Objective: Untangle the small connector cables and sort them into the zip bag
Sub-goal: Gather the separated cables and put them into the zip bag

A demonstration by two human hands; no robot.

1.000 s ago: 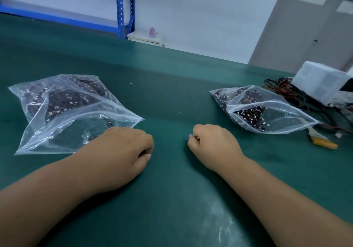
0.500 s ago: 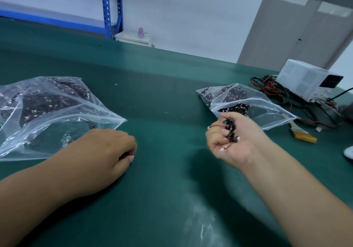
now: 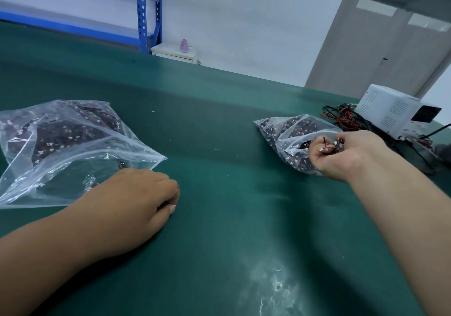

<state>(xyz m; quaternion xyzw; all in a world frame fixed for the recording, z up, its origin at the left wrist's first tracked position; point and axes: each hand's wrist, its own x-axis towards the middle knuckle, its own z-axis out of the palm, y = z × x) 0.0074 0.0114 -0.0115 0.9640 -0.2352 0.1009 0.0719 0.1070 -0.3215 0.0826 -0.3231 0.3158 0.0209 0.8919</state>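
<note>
While left hand [image 3: 136, 198] lies curled on bench [image 3: 219, 230], grip contents cannot be told, right hand [image 3: 346, 154] grip pinches connector cables [image 3: 328, 145] at small zip bag [image 3: 285, 132].

There is one view, from a wide-angle camera worn on the person's head. It looks forward and down over a green table [image 3: 219, 230] from close above it, so the table fills the lower two thirds of the view. Both forearms enter from the bottom. The left hand [image 3: 136, 193] lies at 8 o'clock, and the right hand [image 3: 346, 152], holding cables [image 3: 329, 144], is at 3 o'clock. The view is a little tilted: the far table edge runs down from 10 o'clock to 3 o'clock. Beyond it the camera reaches a wall [image 3: 244, 22] at 12 o'clock and a blue shelf [image 3: 144, 10] at 11 o'clock.
</note>
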